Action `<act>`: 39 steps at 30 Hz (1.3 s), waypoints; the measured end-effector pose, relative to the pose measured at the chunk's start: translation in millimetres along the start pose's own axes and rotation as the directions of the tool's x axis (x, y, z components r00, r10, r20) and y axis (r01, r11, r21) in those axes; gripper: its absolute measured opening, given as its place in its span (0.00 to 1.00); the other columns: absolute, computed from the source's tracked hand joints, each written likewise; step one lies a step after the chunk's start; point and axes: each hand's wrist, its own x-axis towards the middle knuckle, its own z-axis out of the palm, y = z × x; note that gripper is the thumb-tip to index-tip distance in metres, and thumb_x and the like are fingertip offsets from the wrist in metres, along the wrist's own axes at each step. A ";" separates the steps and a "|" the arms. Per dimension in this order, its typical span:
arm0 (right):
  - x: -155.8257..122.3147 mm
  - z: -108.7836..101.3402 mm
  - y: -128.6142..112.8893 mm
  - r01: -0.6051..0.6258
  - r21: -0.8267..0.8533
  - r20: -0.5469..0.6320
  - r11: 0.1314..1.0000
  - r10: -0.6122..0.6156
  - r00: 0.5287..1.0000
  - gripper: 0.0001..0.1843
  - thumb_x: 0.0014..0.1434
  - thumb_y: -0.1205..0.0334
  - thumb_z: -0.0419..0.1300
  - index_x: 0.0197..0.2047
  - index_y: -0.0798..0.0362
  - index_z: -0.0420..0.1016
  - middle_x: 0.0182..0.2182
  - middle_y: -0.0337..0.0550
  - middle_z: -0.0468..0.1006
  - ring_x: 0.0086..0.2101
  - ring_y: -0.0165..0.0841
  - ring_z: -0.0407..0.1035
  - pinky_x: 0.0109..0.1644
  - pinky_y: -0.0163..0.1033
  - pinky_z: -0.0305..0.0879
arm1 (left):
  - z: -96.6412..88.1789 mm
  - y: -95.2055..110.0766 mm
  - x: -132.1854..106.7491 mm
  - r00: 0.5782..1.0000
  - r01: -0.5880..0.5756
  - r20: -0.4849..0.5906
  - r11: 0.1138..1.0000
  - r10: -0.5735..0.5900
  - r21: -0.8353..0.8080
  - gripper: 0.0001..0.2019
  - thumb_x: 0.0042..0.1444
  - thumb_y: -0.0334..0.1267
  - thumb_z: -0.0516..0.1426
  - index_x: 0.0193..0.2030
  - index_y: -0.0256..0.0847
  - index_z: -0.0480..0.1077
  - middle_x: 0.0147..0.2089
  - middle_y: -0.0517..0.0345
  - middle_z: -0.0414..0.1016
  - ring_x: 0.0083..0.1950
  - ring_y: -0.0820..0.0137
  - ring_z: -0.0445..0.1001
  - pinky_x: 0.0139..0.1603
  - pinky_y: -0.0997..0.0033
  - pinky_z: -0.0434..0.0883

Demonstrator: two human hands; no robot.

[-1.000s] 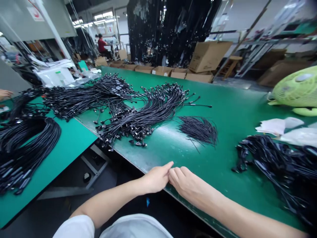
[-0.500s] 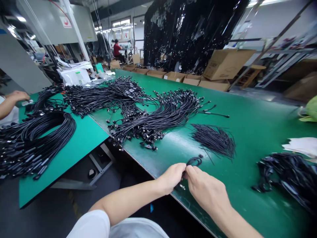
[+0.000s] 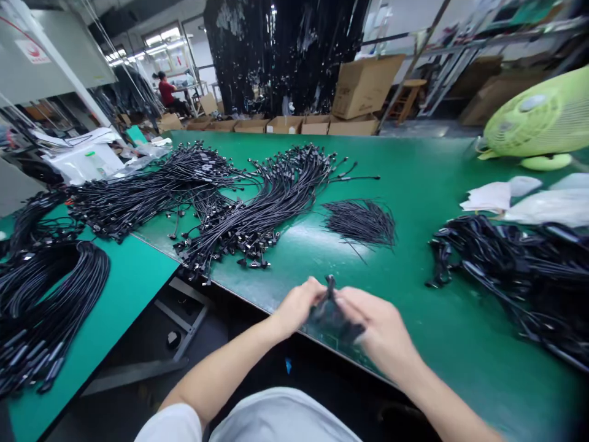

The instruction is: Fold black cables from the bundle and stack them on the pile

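My left hand point(image 3: 297, 305) and my right hand point(image 3: 377, 328) meet at the near edge of a green table point(image 3: 437, 178). Between them they pinch a small coiled black cable point(image 3: 330, 313), which is blurred by motion. A short end of it sticks up above the fingers. Beyond the hands lies a small bundle of thin black ties point(image 3: 361, 222). To the right sits a heap of bundled black cables point(image 3: 515, 264).
Long piles of black cables point(image 3: 257, 209) cover the table's left half. A second green bench point(image 3: 124, 288) at left carries looped cables point(image 3: 41, 301). A green fan point(image 3: 538, 120) and white bags point(image 3: 529, 199) sit at right. Cardboard boxes point(image 3: 365, 86) line the far edge. A person in red point(image 3: 165, 92) sits far back.
The cable loop held flat between my fingers has been drawn closer and bunched up between both hands. My head has turned to the right, bringing the fan into view.
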 end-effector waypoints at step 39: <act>-2.7 -13.8 11.7 0.391 -0.721 0.201 0.572 -0.367 0.908 0.20 0.70 0.57 0.45 0.49 0.60 0.73 0.27 0.43 0.74 0.29 0.31 0.66 0.34 0.38 0.54 | -15.7 -9.1 -2.4 0.893 -0.393 0.222 0.439 0.392 0.808 0.14 0.65 0.43 0.51 0.50 0.40 0.71 0.49 0.44 0.76 0.54 0.58 0.73 0.57 0.55 0.66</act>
